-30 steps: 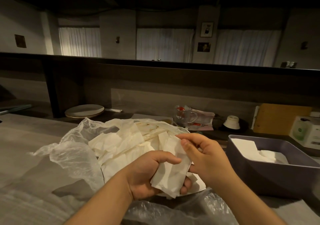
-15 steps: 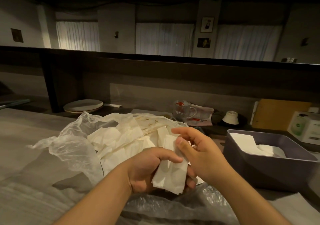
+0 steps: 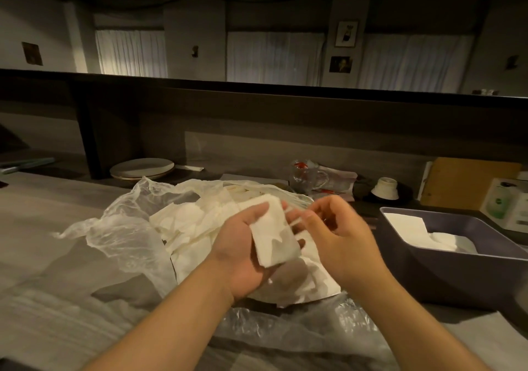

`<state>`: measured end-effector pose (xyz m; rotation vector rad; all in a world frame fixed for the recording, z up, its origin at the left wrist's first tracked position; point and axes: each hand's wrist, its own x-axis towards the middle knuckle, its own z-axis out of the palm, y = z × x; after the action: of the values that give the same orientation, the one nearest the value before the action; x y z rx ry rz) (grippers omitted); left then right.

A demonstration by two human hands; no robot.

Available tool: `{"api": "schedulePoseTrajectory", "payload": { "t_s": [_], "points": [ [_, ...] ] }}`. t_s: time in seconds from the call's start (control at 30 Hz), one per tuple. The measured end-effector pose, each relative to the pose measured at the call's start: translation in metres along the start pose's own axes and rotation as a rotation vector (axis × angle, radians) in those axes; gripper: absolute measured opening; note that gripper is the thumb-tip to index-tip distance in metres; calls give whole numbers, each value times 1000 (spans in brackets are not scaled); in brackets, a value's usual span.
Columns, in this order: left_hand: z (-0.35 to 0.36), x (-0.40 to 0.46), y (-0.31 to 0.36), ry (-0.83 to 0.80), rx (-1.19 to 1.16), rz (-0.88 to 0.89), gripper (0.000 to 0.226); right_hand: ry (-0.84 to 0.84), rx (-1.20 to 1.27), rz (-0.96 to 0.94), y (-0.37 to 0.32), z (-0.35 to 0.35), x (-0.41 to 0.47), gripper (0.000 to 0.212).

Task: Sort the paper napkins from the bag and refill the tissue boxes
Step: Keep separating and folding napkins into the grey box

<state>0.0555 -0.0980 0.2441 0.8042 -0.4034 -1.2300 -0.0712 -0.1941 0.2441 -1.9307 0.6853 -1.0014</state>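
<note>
The left hand (image 3: 243, 245) holds a folded napkin (image 3: 273, 233) on its palm, over the bag (image 3: 120, 227); the blurred right hand (image 3: 334, 227) pinches its edge. It seems light, soft, easily torn; better grasp the folded side.

White folded napkin (image 3: 273, 232) lies tilted above the open plastic bag (image 3: 120, 227), beside the grey box (image 3: 457, 267).

Counter: grey counter (image 3: 43, 256), wood-grained, runs left to right.
Middle: crumpled clear plastic bag (image 3: 120, 236) lies open on it, loose white napkins (image 3: 194, 227) spilling inside.
Right: dark purple-grey tissue box (image 3: 457, 273), folded white paper within.
Back ledge: stacked plates (image 3: 142, 168), glass mug (image 3: 307, 176), white cup (image 3: 386, 189).
</note>
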Motion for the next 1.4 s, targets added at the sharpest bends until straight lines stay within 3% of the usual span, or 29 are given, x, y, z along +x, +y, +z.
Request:
{"api": "schedulePoseTrajectory", "payload": {
  "t_s": [0.1,0.17,0.23,0.3,0.43,0.47,0.57,0.67,0.9,1.13,1.4],
  "points": [
    [0,0,1,23,-56,66,46,-172,-64,172,-5,11,-4,5],
    [1,-2,0,24,-57,76,46,-278,29,233,-9,14,-6,11],
    [3,-3,-1,-1,-80,73,42,-330,172,262,-12,12,-7,16],
    [3,-2,-1,14,-90,54,41,-315,156,269,-12,7,-7,14],
    [-3,0,8,52,-258,104,50,-167,-183,148,-2,-5,4,5],
    [-5,0,11,47,-305,113,53,-217,-297,83,-1,-10,5,3],
    [-13,1,15,39,-371,115,44,-530,-689,-100,7,-17,6,35],
    [-15,1,16,51,-368,115,49,-696,-765,-134,9,-14,4,51],
    [-14,1,15,77,-343,77,56,-649,-654,-129,18,-13,6,27],
    [-12,2,13,97,-342,47,56,-648,-636,-93,21,-11,8,27],
    [-12,2,13,120,-332,56,56,-524,-720,-192,16,-7,4,23]
  ]
}}
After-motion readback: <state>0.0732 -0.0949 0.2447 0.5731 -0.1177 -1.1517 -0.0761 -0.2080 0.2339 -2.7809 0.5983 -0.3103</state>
